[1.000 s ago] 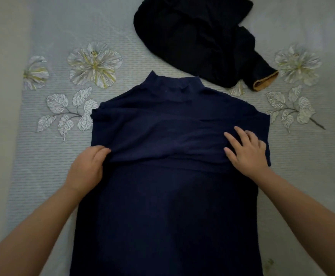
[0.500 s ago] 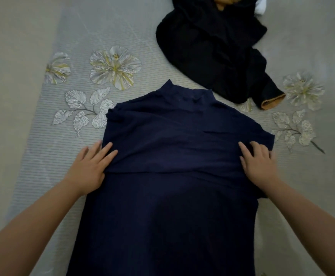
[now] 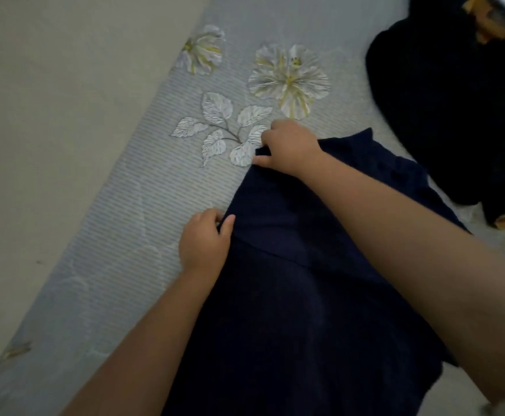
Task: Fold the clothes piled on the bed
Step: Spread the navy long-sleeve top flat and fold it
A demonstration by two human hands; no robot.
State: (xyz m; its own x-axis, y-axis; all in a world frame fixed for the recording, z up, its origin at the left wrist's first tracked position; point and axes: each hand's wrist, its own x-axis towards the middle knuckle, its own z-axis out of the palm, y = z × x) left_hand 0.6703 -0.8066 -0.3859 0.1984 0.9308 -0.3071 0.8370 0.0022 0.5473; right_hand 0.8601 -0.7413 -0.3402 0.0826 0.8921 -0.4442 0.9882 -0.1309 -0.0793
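The dark navy high-neck knit garment (image 3: 290,295) lies flat on the pale grey striped bed cover with printed white flowers and leaves (image 3: 143,223), with its length running from the bottom of the view up toward the neck at the upper right. Both hands are at the same long edge of it, the edge that faces the flower print, and I judge this is done so that this side can be lifted evenly and folded over toward the middle. The left hand (image 3: 204,241) is nearer to the person: its fingers are curled and its thumb lies on top of the cloth, so it pinches the edge where a folded layer ends. The right hand (image 3: 288,147) reaches across the garment to the far corner of the same edge, close to the shoulder; its thumb and curled fingers pinch the cloth there, just beside the printed leaves. The right forearm passes over the cloth, and whether it touches the cloth I cannot tell. The garment looks soft and thin, very dark blue, almost without wrinkles, and one straight folded band crosses it below the shoulders, which seems to be a sleeve part already laid inside. A black crumpled garment with an orange-brown cuff (image 3: 455,115) waits at the upper right, close beside the neck of the navy one, so I think more folding remains.
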